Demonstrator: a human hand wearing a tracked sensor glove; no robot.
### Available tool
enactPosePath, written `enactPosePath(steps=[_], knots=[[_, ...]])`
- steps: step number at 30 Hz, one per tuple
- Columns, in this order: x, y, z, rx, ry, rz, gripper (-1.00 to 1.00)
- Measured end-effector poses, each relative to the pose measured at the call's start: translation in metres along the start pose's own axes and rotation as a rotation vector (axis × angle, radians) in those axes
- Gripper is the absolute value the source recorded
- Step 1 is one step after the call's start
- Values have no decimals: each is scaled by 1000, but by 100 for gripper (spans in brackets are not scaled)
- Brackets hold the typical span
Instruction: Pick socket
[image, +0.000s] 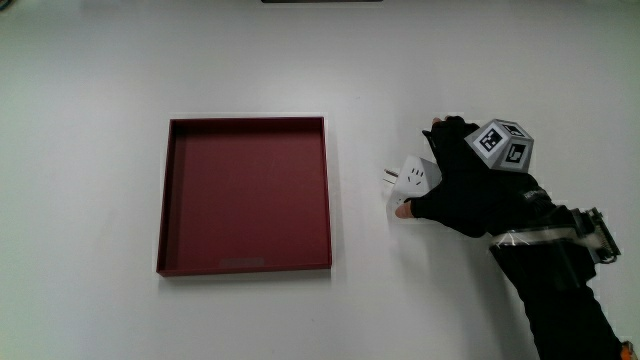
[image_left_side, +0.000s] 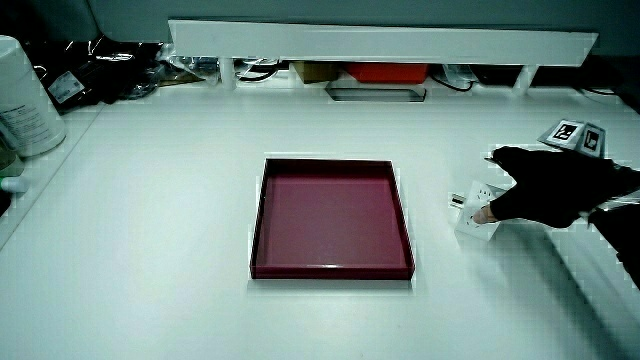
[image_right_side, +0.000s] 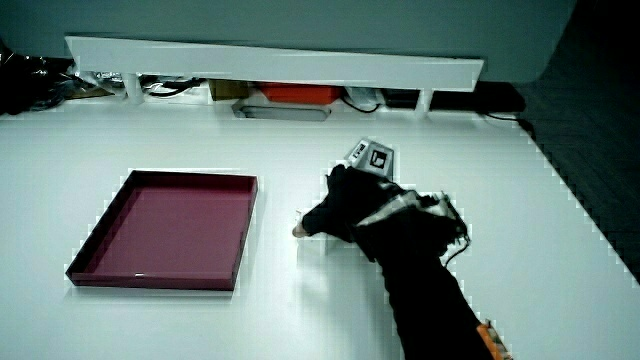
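White tabletop (image: 90, 300): your hand (image: 465, 185) cups the socket (image: 413, 180) beside the red tray (image: 247, 125), fingers closing around it. Likely light, rigid, slick plastic; grip its flat sides, avoiding the prongs.

Black-gloved hand (image: 468, 195), patterned cube (image: 503, 145) on back.

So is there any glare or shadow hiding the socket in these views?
Main view: even light, no glare; the socket shows clearly beside the tray, partly under the hand. In a side view, white socket blends into the bright table. In a side view the hand hides it.
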Motion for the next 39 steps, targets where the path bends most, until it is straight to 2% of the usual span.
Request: enactPosePath(steps=[2, 4, 7, 8, 16, 21, 22, 27, 28, 30, 39], knots=[[-3, 7, 1, -32, 30, 25, 0], [1, 16, 0, -35, 28, -3, 0], [4, 28, -5, -57, 58, -15, 0], [7, 33, -7, -57, 46, -31, 0], [16, 62, -20, -93, 81, -72, 0], [23, 74, -29, -123, 96, -102, 0], [24, 76, -30, -114, 93, -112, 0], [24, 80, -35, -138, 111, -100, 0], [27, 82, -38, -139, 99, -116, 0], [29, 84, -40, -148, 125, -112, 0], [30, 82, -39, -86, 149, -78, 45]])
